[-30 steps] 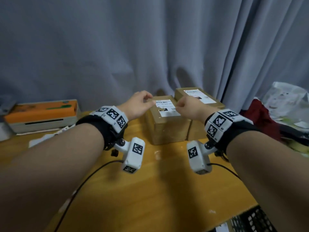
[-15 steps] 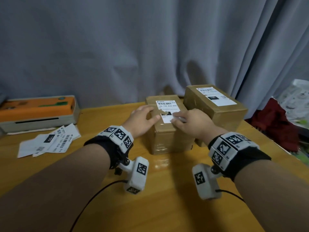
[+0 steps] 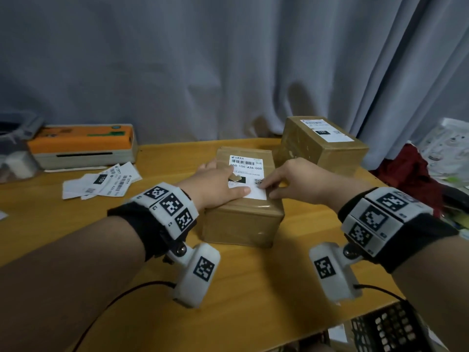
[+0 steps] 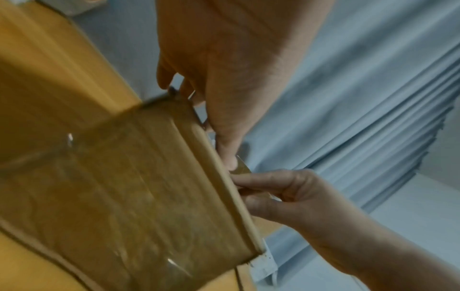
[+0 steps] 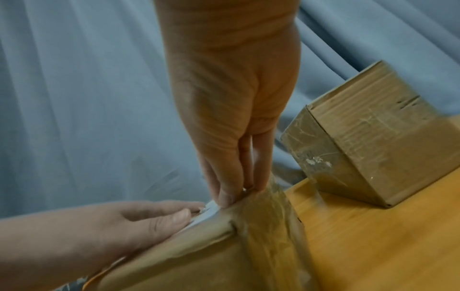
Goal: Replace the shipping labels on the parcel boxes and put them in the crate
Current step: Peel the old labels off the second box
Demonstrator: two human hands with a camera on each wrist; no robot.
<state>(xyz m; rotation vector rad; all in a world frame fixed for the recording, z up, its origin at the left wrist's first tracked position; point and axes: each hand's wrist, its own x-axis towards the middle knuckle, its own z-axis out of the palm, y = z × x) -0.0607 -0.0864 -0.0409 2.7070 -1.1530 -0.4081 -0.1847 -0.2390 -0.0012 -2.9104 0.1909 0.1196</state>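
— What are the hands doing?
— The right hand pinches the white printed shipping label's near corner; the left hand presses flat beside it.
— And the brown taped cardboard box?
— On the wooden table.

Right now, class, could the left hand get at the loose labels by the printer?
Probably yes: the loose labels lie uncovered on the table left of the left hand, nothing between, though that hand presses the near box.
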